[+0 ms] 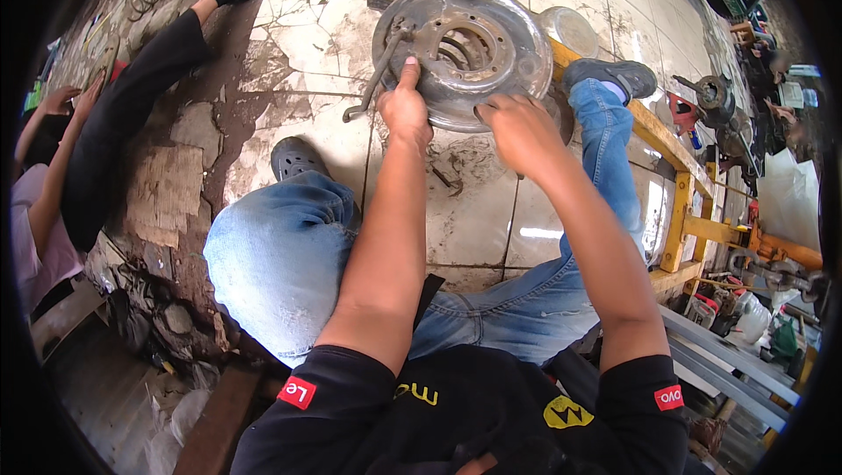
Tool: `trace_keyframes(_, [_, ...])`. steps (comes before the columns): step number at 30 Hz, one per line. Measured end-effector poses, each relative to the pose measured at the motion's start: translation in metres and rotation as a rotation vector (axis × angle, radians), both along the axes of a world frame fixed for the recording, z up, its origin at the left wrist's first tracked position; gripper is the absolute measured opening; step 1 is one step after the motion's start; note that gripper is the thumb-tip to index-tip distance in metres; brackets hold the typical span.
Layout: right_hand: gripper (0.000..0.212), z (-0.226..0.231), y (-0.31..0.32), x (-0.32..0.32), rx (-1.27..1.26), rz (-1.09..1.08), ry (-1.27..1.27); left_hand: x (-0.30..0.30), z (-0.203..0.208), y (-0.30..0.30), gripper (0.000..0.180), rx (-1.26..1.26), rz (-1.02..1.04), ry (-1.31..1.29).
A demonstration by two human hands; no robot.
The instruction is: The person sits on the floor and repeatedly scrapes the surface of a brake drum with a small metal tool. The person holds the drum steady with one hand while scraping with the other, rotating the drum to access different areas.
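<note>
1. Head view: the round metal backing plate (pixel 462 52) sat on the tiled floor (pixel 307 45) between your feet. Your left hand (pixel 405 108) pressed a fingertip on its face beside the bent lever (pixel 379 76).
2. Your right hand (pixel 519 128) was curled, gripping the plate's near rim. Looked like you were mid-fitting; I'd say the next move needed steady bracing.
</note>
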State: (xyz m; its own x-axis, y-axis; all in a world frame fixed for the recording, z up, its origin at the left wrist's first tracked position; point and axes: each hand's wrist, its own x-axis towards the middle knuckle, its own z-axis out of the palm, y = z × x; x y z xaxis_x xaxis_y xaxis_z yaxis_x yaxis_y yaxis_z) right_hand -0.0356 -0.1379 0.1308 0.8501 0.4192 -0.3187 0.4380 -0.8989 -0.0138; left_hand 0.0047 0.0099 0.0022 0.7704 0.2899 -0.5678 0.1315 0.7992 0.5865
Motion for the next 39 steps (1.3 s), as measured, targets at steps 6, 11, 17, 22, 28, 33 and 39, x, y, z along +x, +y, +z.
trace_keyframes(6, [0.051, 0.024, -0.007, 0.011, 0.130, -0.082, 0.022, 0.001, 0.006, 0.000, 0.059, -0.022, 0.000, 0.026])
trace_keyframes(11, [0.059, -0.011, -0.006, -0.016, -0.049, 0.041, -0.096, 0.003, -0.010, -0.002, 0.052, 0.050, 0.022, 0.048])
trace_keyframes(17, [0.057, -0.020, 0.004, -0.034, 0.037, 0.019, -0.126, 0.001, -0.011, -0.005, 0.062, 0.070, 0.013, -0.003])
trace_keyframes(22, [0.050, -0.016, 0.013, -0.021, 0.011, 0.007, -0.066, 0.001, -0.023, 0.001, 0.064, 0.038, -0.005, 0.009])
trace_keyframes(28, [0.048, -0.022, 0.006, -0.031, 0.101, 0.034, -0.113, -0.002, -0.014, 0.002, 0.066, 0.051, -0.024, 0.029])
trace_keyframes(33, [0.056, -0.026, 0.010, -0.034, 0.118, 0.001, -0.107, 0.000, -0.012, 0.002, 0.063, 0.031, -0.019, 0.074])
trace_keyframes(39, [0.034, -0.021, 0.009, -0.026, 0.200, -0.023, -0.118, 0.000, -0.014, 0.001, 0.064, 0.015, -0.025, 0.006])
